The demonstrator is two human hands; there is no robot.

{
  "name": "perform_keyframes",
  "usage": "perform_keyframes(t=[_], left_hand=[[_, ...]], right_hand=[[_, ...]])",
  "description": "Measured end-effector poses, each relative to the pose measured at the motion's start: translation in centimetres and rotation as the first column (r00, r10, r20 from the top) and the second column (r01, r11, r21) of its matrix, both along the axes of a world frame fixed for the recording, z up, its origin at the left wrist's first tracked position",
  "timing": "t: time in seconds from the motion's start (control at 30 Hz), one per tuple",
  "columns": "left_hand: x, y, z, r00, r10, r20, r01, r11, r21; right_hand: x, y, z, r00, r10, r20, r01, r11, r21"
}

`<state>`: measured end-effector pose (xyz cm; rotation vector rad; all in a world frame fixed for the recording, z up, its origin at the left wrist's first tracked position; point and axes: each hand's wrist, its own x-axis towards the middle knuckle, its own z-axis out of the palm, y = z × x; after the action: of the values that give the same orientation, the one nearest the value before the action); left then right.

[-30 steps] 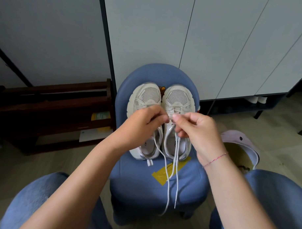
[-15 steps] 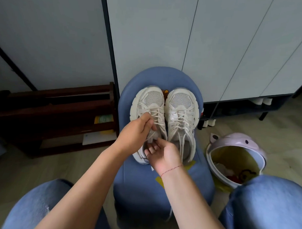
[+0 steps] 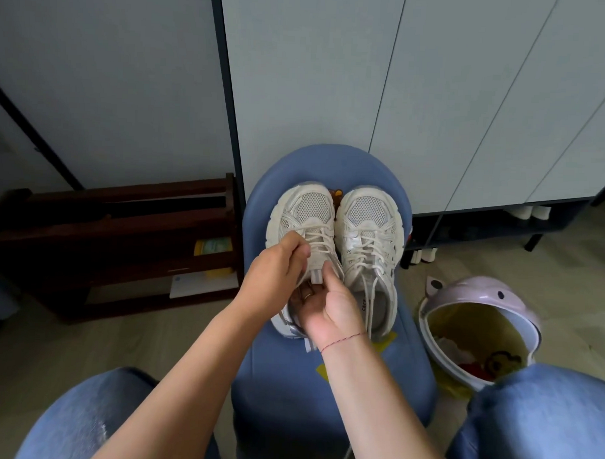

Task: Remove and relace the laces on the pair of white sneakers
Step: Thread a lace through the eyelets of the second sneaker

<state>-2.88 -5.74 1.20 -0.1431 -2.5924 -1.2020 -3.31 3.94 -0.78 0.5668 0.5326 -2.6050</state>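
Note:
Two white sneakers stand side by side, toes away from me, on a blue stool (image 3: pixel 405 380). The left sneaker (image 3: pixel 307 212) is laced, and its heel end is hidden by both hands. My left hand (image 3: pixel 275 274) curls its fingers over that shoe's left side, by the upper laces. My right hand (image 3: pixel 331 300) lies palm up with fingers inside the shoe's opening and its thumb on the tongue. The right sneaker (image 3: pixel 368 228) is laced; its loose lace ends (image 3: pixel 369 300) trail through the opening toward the stool's front.
A pale purple bin (image 3: pixel 480 297) with rubbish inside stands on the floor at the right of the stool. A dark wooden rack (image 3: pixel 115 236) is at the left. Grey cabinet doors (image 3: pixel 436 96) rise behind. My knees in jeans (image 3: pixel 541 426) flank the stool.
Both hands left the right sneaker's lace ends, which now hang loose, and moved down and left onto the left sneaker. The right hand turned palm up into the shoe's opening.

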Motion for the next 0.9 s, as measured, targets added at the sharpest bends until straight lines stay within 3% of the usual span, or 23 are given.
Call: perform_keyframes(t=[0.47, 0.9], left_hand=[[-0.9, -1.4, -0.7, 0.992, 0.103, -0.076, -0.112, 0.985, -0.131], [-0.7, -1.9, 0.9, 0.995, 0.092, 0.043, -0.093, 0.995, 0.023]], right_hand=[[1.2, 1.8, 0.6, 0.998, 0.035, -0.048, -0.035, 0.999, -0.006], [1.2, 2.1, 1.0, 0.998, 0.056, -0.031, -0.056, 0.998, -0.004]])
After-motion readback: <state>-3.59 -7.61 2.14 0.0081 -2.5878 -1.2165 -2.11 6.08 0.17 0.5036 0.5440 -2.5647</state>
